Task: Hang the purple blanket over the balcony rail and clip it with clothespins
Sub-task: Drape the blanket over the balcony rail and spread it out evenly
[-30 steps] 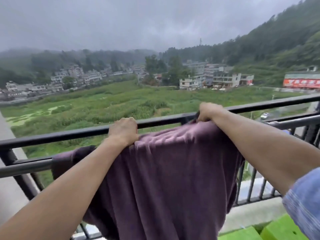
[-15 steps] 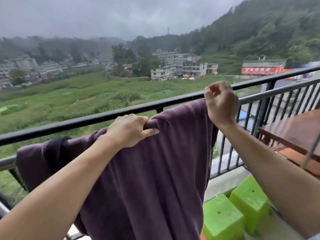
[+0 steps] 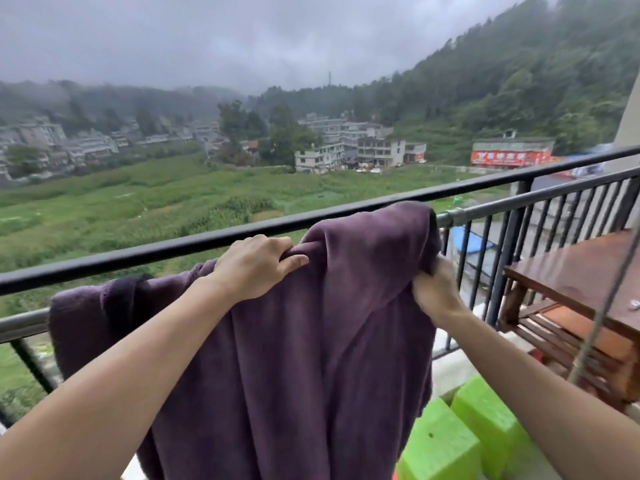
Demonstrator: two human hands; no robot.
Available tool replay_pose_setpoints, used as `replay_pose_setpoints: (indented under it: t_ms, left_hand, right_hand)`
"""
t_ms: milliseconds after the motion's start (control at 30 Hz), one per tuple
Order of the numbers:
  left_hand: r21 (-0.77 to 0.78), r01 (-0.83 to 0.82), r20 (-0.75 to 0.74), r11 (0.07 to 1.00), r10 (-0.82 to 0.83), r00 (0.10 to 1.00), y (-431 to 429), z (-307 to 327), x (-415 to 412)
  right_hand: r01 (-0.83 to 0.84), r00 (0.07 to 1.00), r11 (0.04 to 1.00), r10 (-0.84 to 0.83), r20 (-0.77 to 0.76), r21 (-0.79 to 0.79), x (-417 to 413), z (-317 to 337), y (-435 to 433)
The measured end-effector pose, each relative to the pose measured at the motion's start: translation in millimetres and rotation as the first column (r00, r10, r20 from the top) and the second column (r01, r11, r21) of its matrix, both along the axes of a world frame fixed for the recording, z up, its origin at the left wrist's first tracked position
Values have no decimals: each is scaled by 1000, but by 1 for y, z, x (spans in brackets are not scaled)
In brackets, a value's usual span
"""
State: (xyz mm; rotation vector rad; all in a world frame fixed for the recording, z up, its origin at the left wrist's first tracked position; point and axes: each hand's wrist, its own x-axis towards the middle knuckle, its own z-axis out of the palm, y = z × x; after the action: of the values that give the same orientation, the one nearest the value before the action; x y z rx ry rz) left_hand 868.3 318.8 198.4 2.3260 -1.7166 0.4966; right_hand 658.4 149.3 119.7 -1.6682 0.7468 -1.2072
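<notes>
The purple blanket (image 3: 311, 358), draped over the balcony rail (image 3: 519, 203), is gripped by the left hand (image 3: 256, 266) and right hand (image 3: 437, 291), fingers (image 3: 273, 241) curled into it.

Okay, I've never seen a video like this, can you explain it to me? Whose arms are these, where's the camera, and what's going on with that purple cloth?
There is no machine here. These are a person's bare arms, filmed by one wide-angle camera worn on the head. It looks forward and down, so you see roughly what the person sees. They stand on a balcony. A purple blanket hangs over the lower bar of the rail. The left hand grips a fold at its top. The right hand, slightly blurred, holds its right edge. To the right are a wooden table and, lower down, two green blocks. No clothespins show, so the blanket is not clipped yet.
</notes>
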Motion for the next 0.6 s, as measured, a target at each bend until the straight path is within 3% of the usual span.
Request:
replay_pose_setpoints:
  t_ms: [100,167,233,300,367,467,533,567,600]
  left_hand:
    - [-185,65,-144,981,-92,985,2,1,2]
    - [-295,69,-140,953,-115,983,4,2,5]
    - [-374,-21,-100,927,-17,995,6,7,14]
    - [-491,-194,-72,849,182,981,11,19,34]
    - [-539,-392,-106,745,402,909,20,32,56]
    - [-335,-642,-150,689,634,759,27,30,69]
    - [-229,-659,-144,716,645,751,26,23,66]
    - [-226,-617,-160,754,596,787,25,22,60]
    - [-250,-536,-185,806,503,844,23,21,53]
  right_hand:
    - [93,975,991,-71,212,-94,22,92,-25]
    - [105,966,988,-75,248,-109,53,143,-50]
    - [104,970,989,-77,230,-108,88,185,-73]
    - [100,985,984,-77,157,-146,132,218,-106]
    - [157,986,968,-144,81,-197,165,237,-106]
    - [135,949,911,-232,-215,-389,197,210,-98]
    - [-41,814,888,-235,-530,-458,215,166,-100]
    - [-207,648,894,-178,-740,-397,223,144,-102]
    - [-351,416,905,-81,-906,-242,226,127,-104]
